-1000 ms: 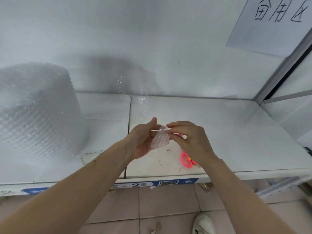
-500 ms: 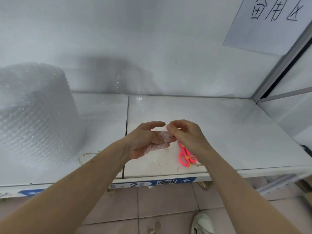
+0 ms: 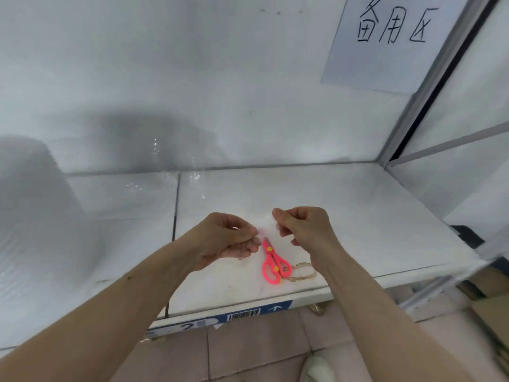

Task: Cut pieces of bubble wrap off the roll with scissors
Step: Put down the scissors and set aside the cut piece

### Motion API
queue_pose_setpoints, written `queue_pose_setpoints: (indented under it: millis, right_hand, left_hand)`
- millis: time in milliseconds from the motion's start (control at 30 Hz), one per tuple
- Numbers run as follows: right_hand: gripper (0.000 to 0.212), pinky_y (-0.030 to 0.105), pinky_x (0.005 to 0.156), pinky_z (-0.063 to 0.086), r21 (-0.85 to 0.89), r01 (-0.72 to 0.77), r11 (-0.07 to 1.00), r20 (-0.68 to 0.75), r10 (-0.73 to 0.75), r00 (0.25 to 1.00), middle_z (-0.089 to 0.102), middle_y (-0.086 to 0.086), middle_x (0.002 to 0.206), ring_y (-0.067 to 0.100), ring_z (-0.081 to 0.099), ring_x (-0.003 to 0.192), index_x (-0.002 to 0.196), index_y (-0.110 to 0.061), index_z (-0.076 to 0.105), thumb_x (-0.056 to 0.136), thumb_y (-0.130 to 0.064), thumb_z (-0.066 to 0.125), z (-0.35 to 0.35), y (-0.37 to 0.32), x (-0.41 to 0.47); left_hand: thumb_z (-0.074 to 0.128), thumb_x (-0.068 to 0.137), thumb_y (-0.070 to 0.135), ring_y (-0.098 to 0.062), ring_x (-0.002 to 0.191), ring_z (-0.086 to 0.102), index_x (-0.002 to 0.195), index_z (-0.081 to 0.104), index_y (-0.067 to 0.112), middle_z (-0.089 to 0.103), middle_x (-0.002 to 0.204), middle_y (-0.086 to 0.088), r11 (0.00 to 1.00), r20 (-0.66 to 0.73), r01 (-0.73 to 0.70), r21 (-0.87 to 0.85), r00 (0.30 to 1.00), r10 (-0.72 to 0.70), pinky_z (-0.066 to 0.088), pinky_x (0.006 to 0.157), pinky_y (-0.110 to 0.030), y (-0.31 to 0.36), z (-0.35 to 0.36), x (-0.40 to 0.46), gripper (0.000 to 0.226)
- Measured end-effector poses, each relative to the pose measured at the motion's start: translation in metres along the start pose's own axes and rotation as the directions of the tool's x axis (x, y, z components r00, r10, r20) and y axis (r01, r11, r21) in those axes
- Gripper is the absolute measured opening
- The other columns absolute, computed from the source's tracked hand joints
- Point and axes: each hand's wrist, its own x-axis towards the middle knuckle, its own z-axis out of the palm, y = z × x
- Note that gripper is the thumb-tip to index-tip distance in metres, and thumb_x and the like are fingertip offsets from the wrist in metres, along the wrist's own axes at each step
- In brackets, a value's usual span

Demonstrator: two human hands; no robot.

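Note:
A small clear piece of bubble wrap (image 3: pixel 266 229) is stretched between my two hands above the white shelf (image 3: pixel 358 216). My left hand (image 3: pixel 224 239) pinches its left edge, my right hand (image 3: pixel 304 226) pinches its right edge. Pink scissors (image 3: pixel 272 264) lie shut on the shelf just below the piece, handles toward the front edge, and neither hand touches them. The big bubble wrap roll (image 3: pixel 35 224) stands at the far left of the shelf, blurred.
A loop of rubber band or cord (image 3: pixel 301 272) lies right of the scissors' handles. A paper sign (image 3: pixel 391 40) hangs on the back wall. A metal post (image 3: pixel 429 89) bounds the shelf at right. Cardboard (image 3: pixel 487 307) and a white shoe (image 3: pixel 316 368) are on the tiled floor.
My hands have moved apart and up a little, spreading the small piece between them. The scissors, partly hidden before, now lie in full view.

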Motion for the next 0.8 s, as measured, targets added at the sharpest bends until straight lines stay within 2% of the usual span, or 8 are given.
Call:
queue_pose_setpoints:
  millis: [133,267,333,500,633,800]
  right_hand:
    - [0.022,0.021,0.052,0.043,0.043,-0.04,0.998,-0.087,0.043,0.995,0.07,0.0,0.067,0.007,0.061,0.054,0.069,-0.01,0.069,0.084,-0.026,0.074,-0.029,0.003,0.021]
    - [0.022,0.022,0.052,0.045,0.117,-0.056,0.992,-0.151,0.074,0.986,0.071,0.005,0.069,0.004,0.065,0.05,0.074,-0.006,0.071,0.083,-0.025,0.076,-0.066,0.011,0.05]
    - [0.021,0.022,0.053,0.048,0.161,-0.067,0.985,-0.168,0.094,0.981,0.072,0.007,0.07,0.005,0.067,0.051,0.076,-0.004,0.071,0.082,-0.023,0.078,-0.087,0.017,0.068]
    - [0.021,0.021,0.059,0.056,0.237,-0.09,0.967,-0.15,0.128,0.98,0.074,0.012,0.072,0.014,0.071,0.063,0.077,-0.001,0.073,0.078,-0.02,0.082,-0.145,0.041,0.122]
    - [0.017,0.02,0.058,0.056,0.186,-0.106,0.977,-0.146,0.134,0.98,0.073,0.015,0.074,0.014,0.07,0.062,0.077,0.002,0.073,0.08,-0.014,0.079,-0.182,0.059,0.174]
    - [0.022,0.018,0.05,0.052,0.027,-0.06,0.998,-0.303,0.065,0.951,0.071,0.01,0.069,0.012,0.068,0.057,0.092,0.004,0.07,0.083,-0.016,0.076,-0.209,0.059,0.241]
  left_hand:
    - [0.07,0.086,0.006,-0.019,0.074,0.072,0.099,0.067,-0.007,0.071,0.089,-0.021,1.0,-0.072,-0.018,-0.006,0.997,0.018,0.06,0.07,-0.026,0.016,0.021,0.032,0.019]
    - [0.076,0.082,0.012,-0.016,0.073,0.073,0.092,0.07,-0.003,0.074,0.084,-0.016,0.993,-0.123,-0.051,0.111,0.99,0.064,0.058,0.064,-0.023,0.031,0.051,0.076,0.019]
    - [0.078,0.079,0.012,-0.015,0.07,0.071,0.089,0.07,-0.002,0.073,0.08,-0.014,0.991,-0.146,-0.058,0.117,0.986,0.075,0.058,0.063,-0.022,0.038,0.067,0.102,0.018]
    - [0.07,0.086,0.005,-0.018,0.07,0.068,0.091,0.066,-0.002,0.069,0.081,-0.015,0.993,-0.065,-0.044,0.107,0.997,0.051,0.06,0.066,-0.024,0.048,0.107,0.17,0.009]
    - [0.07,0.085,0.003,-0.018,0.069,0.068,0.095,0.065,-0.004,0.069,0.08,-0.016,0.987,-0.072,-0.078,0.143,0.993,0.088,0.061,0.069,-0.026,0.053,0.135,0.229,0.013]
    - [0.069,0.083,-0.005,-0.018,0.059,0.067,0.087,0.062,-0.001,0.066,0.077,-0.016,0.99,-0.15,-0.089,0.114,0.983,0.105,0.061,0.062,-0.027,0.067,0.167,0.295,0.009]
